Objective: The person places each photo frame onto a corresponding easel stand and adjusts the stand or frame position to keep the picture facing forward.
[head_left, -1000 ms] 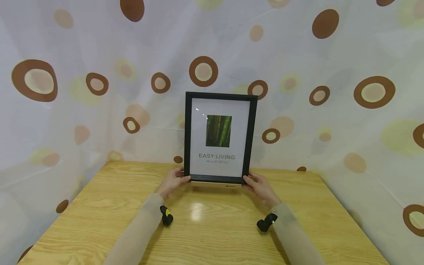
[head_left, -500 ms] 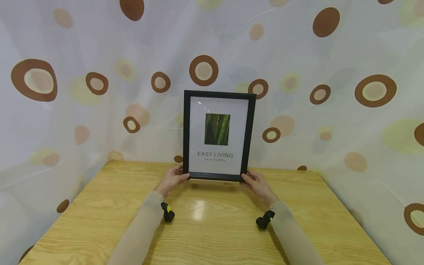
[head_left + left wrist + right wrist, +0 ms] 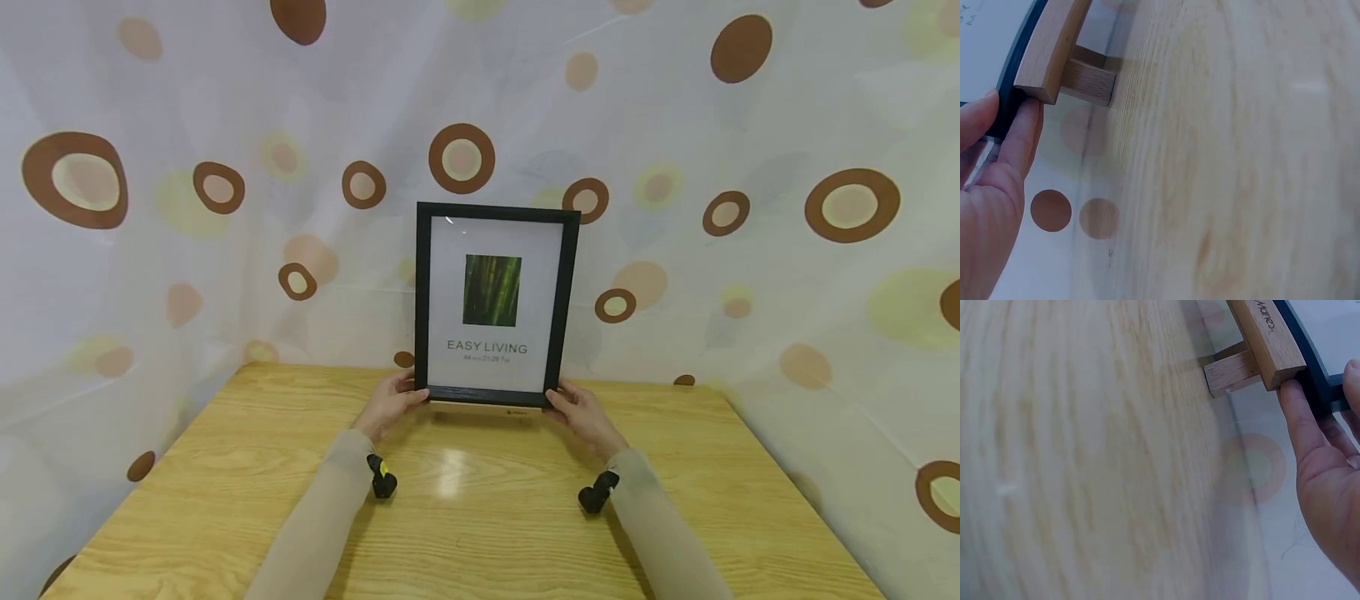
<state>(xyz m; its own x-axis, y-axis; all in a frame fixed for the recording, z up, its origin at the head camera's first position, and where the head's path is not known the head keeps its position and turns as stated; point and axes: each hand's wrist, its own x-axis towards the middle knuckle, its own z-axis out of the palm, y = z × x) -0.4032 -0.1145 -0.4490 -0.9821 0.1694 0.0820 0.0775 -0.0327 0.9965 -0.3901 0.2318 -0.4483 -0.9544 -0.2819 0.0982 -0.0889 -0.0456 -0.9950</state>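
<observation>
A black picture frame point(image 3: 422, 304) with a small green bamboo print and the words "EASY LIVING" stands nearly upright at the back of the table. Under its bottom edge is a wooden stand point(image 3: 480, 410), whose front bar and a foot show in both wrist views. My left hand point(image 3: 388, 403) grips the frame's lower left corner, thumb on the front and fingers beside and behind. At the lower right corner my right hand point(image 3: 585, 412) grips it in the same way. Fingertips of both hands lie close to the ends of the stand's bar point(image 3: 1047, 56).
The wooden table point(image 3: 465, 533) runs from me to a white curtain point(image 3: 510, 75) with brown and beige spots, which hangs behind and at both sides. A dark wrist camera point(image 3: 382, 479) sits on the left sleeve, another wrist camera point(image 3: 597, 493) on the right.
Over the last second the picture frame has shifted slightly to the left and up in the head view, with both hands holding its lower corners throughout. In the last half second it barely moves.
</observation>
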